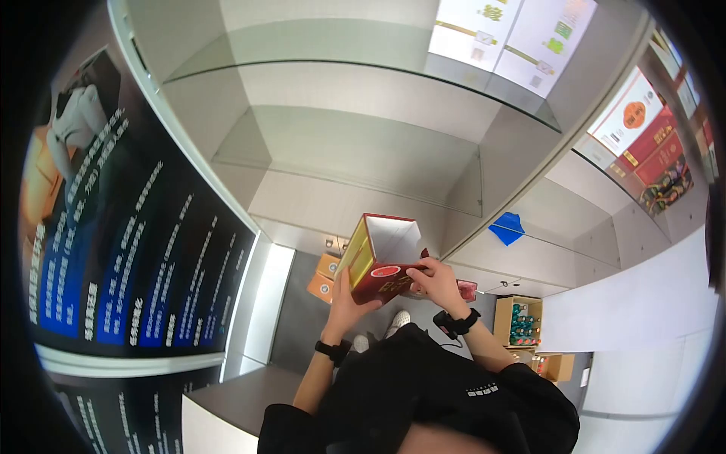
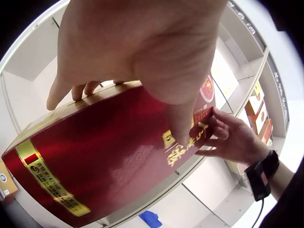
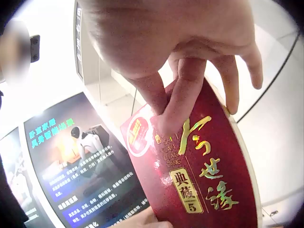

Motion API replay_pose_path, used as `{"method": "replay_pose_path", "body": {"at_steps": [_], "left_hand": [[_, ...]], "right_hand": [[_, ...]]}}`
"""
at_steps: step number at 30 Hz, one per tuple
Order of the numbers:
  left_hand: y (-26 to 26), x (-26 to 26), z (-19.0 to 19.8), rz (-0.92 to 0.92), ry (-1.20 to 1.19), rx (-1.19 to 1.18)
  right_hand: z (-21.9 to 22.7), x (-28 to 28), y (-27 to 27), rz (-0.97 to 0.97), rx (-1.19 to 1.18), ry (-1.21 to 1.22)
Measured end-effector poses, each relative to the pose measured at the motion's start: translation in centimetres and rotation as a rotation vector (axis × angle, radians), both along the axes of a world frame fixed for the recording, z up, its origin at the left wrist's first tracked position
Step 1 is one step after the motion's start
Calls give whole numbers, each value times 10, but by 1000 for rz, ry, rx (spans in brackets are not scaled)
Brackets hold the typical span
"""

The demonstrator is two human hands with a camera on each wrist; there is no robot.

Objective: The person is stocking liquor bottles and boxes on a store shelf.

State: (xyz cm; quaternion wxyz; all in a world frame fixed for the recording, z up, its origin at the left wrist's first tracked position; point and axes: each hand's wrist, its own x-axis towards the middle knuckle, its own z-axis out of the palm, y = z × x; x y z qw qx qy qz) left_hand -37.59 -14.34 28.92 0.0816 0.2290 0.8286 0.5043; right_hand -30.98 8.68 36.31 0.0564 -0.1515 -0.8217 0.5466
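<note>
A dark red and gold gift box [image 1: 389, 286] is held tilted in front of the body, its top open onto a white inside. My left hand [image 1: 349, 306] grips the lower left of it. In the left wrist view the thumb lies across the red face [image 2: 109, 161] and the other fingers reach over the gold side. At the upper right edge, my right hand [image 1: 442, 286] pinches the box near a small dark red flap [image 1: 424, 253]. Gold characters and a round red-and-white seal [image 3: 139, 137] show on the face in the right wrist view.
Ahead stands a cabinet with glass shelves [image 1: 363, 144]. Orange boxes [image 1: 324, 287] lie on the floor below. A carton of green bottles [image 1: 523, 321] stands at the right, and a blue item [image 1: 507, 228] lies on a right-hand shelf. A black poster [image 1: 136, 250] covers the left.
</note>
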Motion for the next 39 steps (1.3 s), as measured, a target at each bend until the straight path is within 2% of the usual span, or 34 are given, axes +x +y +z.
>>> {"method": "replay_pose_path", "body": {"at_steps": [1, 4, 7, 10, 13, 17, 20, 25, 27, 30, 33, 34, 37, 38, 39], "left_hand": [[2, -7, 5, -15, 27, 8], [2, -23, 17, -45, 61, 2], [4, -42, 33, -46, 52, -35], [4, -53, 46, -48, 87, -49], [2, -62, 69, -19, 158, -95], [0, -78, 94, -24, 187, -135], [1, -82, 96, -24, 182, -151], [1, -90, 93, -82, 240, -28], [-1, -98, 92, -101, 256, 5], [-10, -116, 90, -132, 250, 51], [-33, -141, 59, -216, 55, 103], [-39, -143, 56, -180, 72, 94], [-67, -151, 62, -216, -97, 260], [-73, -148, 67, -146, -132, 376], [-82, -148, 70, -167, -168, 393]], "right_hand": [[13, -1, 2, 0, -77, -12], [26, -8, 11, -27, -42, 105], [47, -15, 18, -28, -171, 172], [86, -19, 23, -14, -2, 229], [104, -29, 32, 58, 58, 339], [135, -37, 37, 132, 32, 315], [133, -48, 41, 166, 75, 387], [131, -57, 37, 149, 221, 514], [135, -58, 28, 88, 187, 484], [157, -59, 12, 18, -196, 202], [153, -70, -9, 40, -108, 552], [153, -72, -13, 76, -204, 488], [141, -80, -34, 15, -241, 511], [136, -79, -40, 11, -257, 454], [132, -77, -43, 8, -269, 400]]}}
